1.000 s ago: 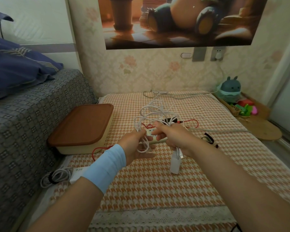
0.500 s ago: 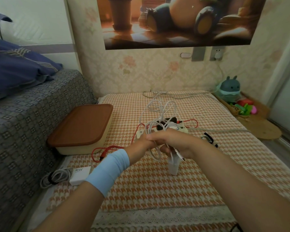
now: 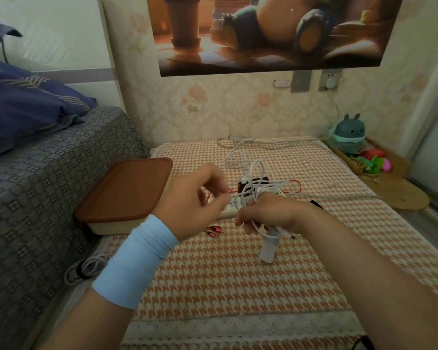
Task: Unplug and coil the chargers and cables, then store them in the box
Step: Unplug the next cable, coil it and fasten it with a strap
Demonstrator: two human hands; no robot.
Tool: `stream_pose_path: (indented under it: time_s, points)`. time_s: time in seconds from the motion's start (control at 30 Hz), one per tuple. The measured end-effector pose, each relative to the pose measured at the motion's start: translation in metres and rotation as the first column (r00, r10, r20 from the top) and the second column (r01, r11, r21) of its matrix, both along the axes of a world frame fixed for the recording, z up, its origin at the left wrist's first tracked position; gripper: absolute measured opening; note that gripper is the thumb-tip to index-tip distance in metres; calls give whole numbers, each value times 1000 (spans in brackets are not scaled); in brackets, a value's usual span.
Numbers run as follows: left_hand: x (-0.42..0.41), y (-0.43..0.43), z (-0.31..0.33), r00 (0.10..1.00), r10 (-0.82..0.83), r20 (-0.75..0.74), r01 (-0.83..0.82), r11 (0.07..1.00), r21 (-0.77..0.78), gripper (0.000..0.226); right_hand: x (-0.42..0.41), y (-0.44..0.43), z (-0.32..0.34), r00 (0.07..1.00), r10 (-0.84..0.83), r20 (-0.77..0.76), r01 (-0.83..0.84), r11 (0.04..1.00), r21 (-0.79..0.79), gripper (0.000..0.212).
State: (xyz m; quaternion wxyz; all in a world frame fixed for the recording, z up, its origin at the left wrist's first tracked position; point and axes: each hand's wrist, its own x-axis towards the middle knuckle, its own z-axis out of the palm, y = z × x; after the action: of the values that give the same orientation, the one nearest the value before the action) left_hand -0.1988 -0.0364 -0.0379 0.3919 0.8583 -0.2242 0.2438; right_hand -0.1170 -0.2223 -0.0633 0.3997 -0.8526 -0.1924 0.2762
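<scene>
Right grip [image 3: 268,215] clamps white cable [image 3: 257,173] coil, charger [image 3: 267,251] dangling below. Left grip [image 3: 195,198] pinches strand just beside. Lidded box [image 3: 124,190] left, against bed [image 3: 48,185]; open mat [image 3: 238,286] in front.

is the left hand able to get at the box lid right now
Probably yes for reach: the lid lies close beside the left hand with nothing between them. But it seems to pinch the white cable, so it would likely need to let go first.
</scene>
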Motion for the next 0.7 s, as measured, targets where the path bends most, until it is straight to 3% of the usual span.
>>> stream_pose_path:
  time_s: [0.07,0.13,0.2,0.27,0.33,0.4,0.53,0.63,0.7]
  points:
    - [-10,-26,3,984,-147,101,140,987,75,19,-7,1,5,994,101,34,-101,995,0,12]
    - [-10,-45,-4,964,-247,96,223,951,214,33,-9,1,6,977,180,119,-166,979,-115,29]
    - [1,-46,-14,975,-222,16,202,913,355,48,-12,4,6,952,245,186,-199,951,-235,42]
    - [14,-32,-20,994,-89,-60,106,890,443,59,-13,5,5,935,339,104,-314,928,-201,30]
    - [24,-15,-23,982,8,-187,70,911,407,62,-14,5,7,919,394,12,-390,913,-115,19]
    - [30,-1,-29,951,20,-310,95,931,352,52,-14,4,8,899,436,32,-431,896,-105,19]
    - [34,8,-33,821,-108,-561,204,973,110,31,-10,1,6,899,437,36,-435,899,-45,17]
    - [36,7,-33,795,-123,-594,157,988,6,24,-5,-3,7,919,378,111,-375,926,-50,9]
    - [41,9,-36,834,-33,-551,104,990,98,30,-2,-5,5,936,318,153,-315,948,-40,9]
